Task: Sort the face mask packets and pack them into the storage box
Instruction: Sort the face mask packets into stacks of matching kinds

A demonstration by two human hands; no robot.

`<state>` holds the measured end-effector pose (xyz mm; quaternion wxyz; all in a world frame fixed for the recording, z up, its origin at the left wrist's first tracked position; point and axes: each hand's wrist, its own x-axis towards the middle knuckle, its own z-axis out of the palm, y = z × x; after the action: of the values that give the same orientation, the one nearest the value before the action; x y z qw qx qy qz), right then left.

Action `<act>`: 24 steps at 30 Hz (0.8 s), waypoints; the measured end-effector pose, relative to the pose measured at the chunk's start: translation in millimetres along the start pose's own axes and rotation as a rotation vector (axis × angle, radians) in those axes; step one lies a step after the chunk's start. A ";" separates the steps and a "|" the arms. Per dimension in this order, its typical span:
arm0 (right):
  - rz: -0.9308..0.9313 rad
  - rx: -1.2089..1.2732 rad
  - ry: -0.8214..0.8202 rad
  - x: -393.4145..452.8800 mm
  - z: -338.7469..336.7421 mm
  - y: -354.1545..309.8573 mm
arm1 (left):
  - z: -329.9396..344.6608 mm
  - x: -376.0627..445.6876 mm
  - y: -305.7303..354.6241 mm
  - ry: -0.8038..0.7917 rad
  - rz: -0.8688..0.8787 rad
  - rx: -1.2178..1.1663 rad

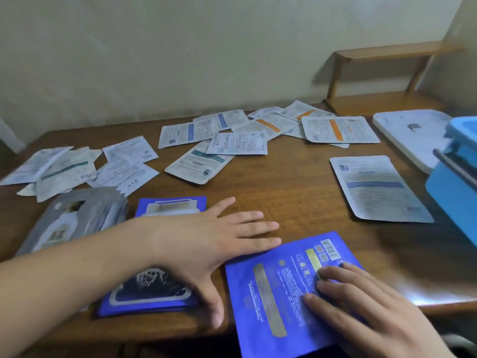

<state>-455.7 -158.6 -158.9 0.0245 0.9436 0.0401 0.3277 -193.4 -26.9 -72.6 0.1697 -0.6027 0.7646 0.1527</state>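
Observation:
A blue face mask packet [278,293] lies back side up at the table's front edge. My right hand [366,308] rests flat on it with straight fingers. My left hand [206,244], fingers spread and straight, reaches across a stack of blue packets [152,295] and touches the single packet's top left corner. A pile of silver packets [74,218] lies to the left. Several white packets [224,135] are scattered across the back of the table. The blue storage box [454,192] stands at the right edge.
One white packet [376,187] lies alone near the box. A white lid or tray [407,133] sits behind the box. A wooden shelf [382,73] stands in the back right corner against the wall. The wooden table [289,182] shows bare wood in its middle.

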 end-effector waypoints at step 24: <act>0.855 1.333 0.208 124.7 -14.6 -12.7 | -85.1 -34.0 -66.8 0.995 -0.350 -1.113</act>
<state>-368.0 -134.3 -71.5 -0.6765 0.6578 -0.1357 0.3019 -127.5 -49.7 16.7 -0.5012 -0.7093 0.4549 0.1970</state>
